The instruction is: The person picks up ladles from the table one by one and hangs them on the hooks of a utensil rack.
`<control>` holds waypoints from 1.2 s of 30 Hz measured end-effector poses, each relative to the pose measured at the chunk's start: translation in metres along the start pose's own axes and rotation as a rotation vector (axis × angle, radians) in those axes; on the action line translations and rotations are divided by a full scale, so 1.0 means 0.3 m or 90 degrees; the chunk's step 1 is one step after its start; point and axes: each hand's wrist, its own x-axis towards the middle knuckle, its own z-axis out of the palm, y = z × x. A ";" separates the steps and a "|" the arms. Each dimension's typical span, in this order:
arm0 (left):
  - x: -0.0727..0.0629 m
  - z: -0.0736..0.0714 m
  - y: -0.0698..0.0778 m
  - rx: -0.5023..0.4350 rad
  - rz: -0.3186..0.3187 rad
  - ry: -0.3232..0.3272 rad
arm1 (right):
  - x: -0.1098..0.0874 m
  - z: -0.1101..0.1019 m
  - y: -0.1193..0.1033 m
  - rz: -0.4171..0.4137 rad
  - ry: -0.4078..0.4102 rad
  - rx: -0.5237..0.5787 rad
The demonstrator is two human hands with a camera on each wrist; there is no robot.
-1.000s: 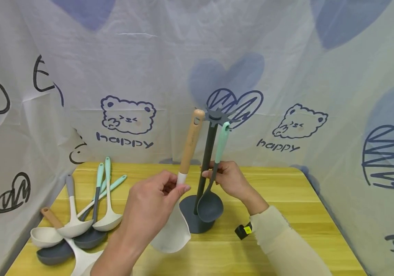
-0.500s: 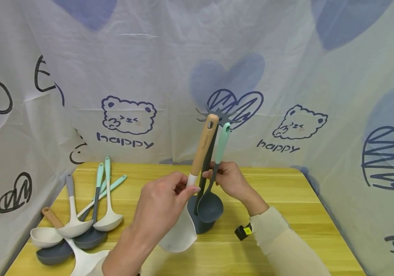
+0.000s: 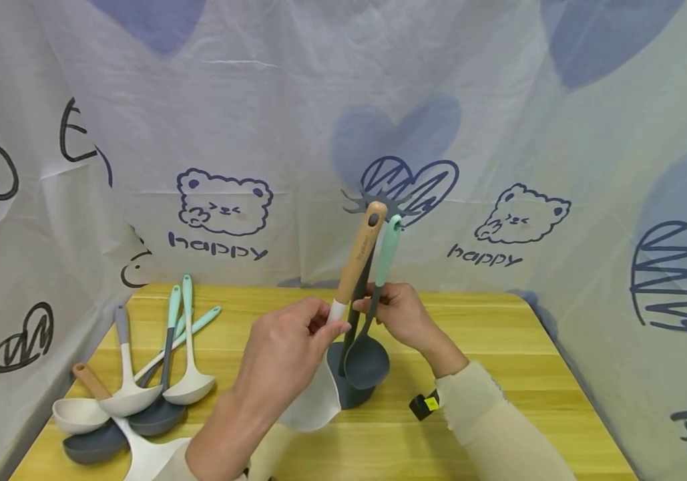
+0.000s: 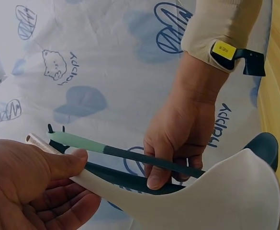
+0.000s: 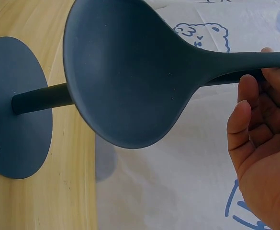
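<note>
My left hand point(image 3: 286, 354) pinches a spatula point(image 3: 360, 260) at its white neck, just below the wooden handle. Its handle top overlaps the hooks of a dark grey utensil stand point(image 3: 355, 397), and dark shows through the handle's hole. In the left wrist view its broad white head point(image 4: 221, 201) hangs free. My right hand point(image 3: 400, 314) grips the stand's post, fingers partly hidden behind a ladle. That dark ladle point(image 3: 367, 364), with a mint handle, hangs from a hook on the right, its bowl above the round base. The right wrist view shows my right fingers point(image 5: 247, 110) curled behind the ladle's neck.
On the left of the wooden table point(image 3: 469, 441) lies a pile of several ladles point(image 3: 157, 417), with mint, grey and wooden handles. Among them is a white, broad-headed utensil point(image 3: 147, 457). A printed curtain point(image 3: 295, 133) stands behind the table's back edge.
My left hand has carried the spatula right and its handle top now sits in front of the stand's hooks. The right hand and hanging ladle have stayed in place.
</note>
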 end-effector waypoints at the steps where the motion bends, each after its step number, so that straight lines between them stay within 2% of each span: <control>1: 0.003 0.004 -0.003 0.001 0.003 0.001 | 0.000 0.000 0.000 0.001 0.000 0.001; 9: 0.022 0.030 -0.028 0.003 0.027 0.009 | -0.001 0.000 -0.001 0.006 0.000 0.003; 26: 0.048 0.090 -0.062 0.011 0.016 -0.004 | 0.005 -0.004 0.005 -0.011 -0.005 0.005; 36: 0.066 0.103 -0.068 0.021 -0.009 -0.018 | 0.007 -0.004 0.004 -0.017 -0.007 0.008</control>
